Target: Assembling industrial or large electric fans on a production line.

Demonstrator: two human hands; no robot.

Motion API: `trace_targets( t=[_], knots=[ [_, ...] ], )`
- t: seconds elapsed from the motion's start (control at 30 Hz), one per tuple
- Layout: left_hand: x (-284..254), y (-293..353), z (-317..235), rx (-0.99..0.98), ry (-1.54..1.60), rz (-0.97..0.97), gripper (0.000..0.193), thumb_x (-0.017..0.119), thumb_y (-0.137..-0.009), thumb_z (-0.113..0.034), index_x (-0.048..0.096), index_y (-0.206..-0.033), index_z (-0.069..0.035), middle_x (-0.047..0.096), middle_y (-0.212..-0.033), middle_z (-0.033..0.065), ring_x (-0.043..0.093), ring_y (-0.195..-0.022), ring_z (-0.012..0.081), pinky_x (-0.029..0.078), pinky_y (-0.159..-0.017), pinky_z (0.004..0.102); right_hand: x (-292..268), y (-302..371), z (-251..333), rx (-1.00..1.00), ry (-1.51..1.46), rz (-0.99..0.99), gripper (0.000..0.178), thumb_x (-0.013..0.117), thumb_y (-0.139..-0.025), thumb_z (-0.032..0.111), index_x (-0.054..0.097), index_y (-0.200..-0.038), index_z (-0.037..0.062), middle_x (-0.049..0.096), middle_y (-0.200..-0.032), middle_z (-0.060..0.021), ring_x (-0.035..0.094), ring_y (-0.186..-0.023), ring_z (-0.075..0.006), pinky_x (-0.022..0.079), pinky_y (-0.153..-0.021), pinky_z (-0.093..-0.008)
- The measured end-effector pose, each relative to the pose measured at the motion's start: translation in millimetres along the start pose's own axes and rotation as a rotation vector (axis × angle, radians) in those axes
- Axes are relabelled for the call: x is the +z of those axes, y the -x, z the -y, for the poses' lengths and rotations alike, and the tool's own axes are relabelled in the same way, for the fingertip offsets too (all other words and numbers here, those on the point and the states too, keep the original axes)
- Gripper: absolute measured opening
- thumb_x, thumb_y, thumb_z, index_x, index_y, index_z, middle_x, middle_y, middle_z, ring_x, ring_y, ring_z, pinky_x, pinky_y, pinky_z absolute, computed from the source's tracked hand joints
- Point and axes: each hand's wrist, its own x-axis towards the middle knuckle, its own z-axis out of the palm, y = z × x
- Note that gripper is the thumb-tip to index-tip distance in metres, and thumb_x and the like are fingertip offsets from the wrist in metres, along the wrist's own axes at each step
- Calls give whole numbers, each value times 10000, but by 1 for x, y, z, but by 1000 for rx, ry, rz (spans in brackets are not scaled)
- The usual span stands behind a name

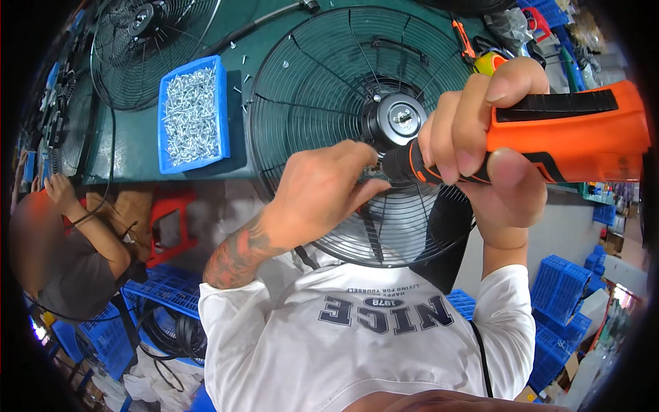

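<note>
My right hand [487,137] is wrapped round an orange and black power screwdriver [570,137], its black nose pointing left. The nose reaches the wire guard just below the silver and black motor hub [401,120] of a black fan [309,96]. My left hand [319,189] is closed beside this nose, thumb and fingertips bent in close to it over the guard. Something small and shiny shows at the fingertips, too small to name. The screwdriver's tip is hidden by the fingers. The fan lies flat, its near edge reaching past the table edge towards me.
Left of the fan, a blue tray [165,147] full of silver screws [192,113] sits on the green table [134,144]. Several loose screws lie beside it. Another fan [154,55] is at the far left. An orange cutter [463,40] lies far right. A person [75,261] sits at left.
</note>
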Motion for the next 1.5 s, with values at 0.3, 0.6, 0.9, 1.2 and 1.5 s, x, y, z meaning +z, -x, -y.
trace_targets(
  t=[0.3, 0.6, 0.9, 1.2, 1.5],
  knots=[
    [-113, 7, 98, -430, 1503, -1005, 163, 493, -1019, -35, 526, -1146, 60, 532, -992, 101, 528, -854, 168, 481, -716, 269, -11, -20, -29, -39, 217, -243, 338, 718, -855, 34, 560, -1139, -59, 617, -721, -53, 602, -588, -105, 511, -551, -257],
    [-69, 4, 76, -347, 1440, -624, 404, 485, -1033, -75, 461, -1396, 101, 650, -1188, 217, 659, -924, 215, 544, -762, 290, -19, -12, -52, 10, 242, -197, 314, 716, -842, 9, 570, -1116, -40, 606, -727, -25, 564, -596, -73, 468, -548, -238],
    [-48, -5, 59, -502, 1220, -343, 384, 418, -1082, -249, 542, -1244, 77, 537, -622, 54, 435, -486, 104, 356, -476, 227, -24, -5, -57, 28, 151, -159, 288, 706, -835, 3, 566, -1086, -12, 621, -766, -31, 578, -656, -75, 481, -608, -242],
    [-37, -12, 41, -553, 1022, -265, 296, 424, -1064, -221, 552, -1165, 26, 693, -797, 142, 538, -542, 120, 434, -526, 239, -22, 0, -61, 28, 257, -98, 273, 713, -824, 7, 579, -1063, -1, 611, -756, -24, 570, -648, -77, 474, -612, -240],
    [-27, -14, 24, -431, 271, -84, 43, 688, -940, -28, 671, -921, 7, 728, -793, 59, 670, -681, 90, 477, -578, 224, -5, 1, -54, 52, 347, -335, 315, 758, -844, 50, 587, -1102, -9, 582, -734, 27, 550, -660, -56, 465, -621, -244]
  ],
)
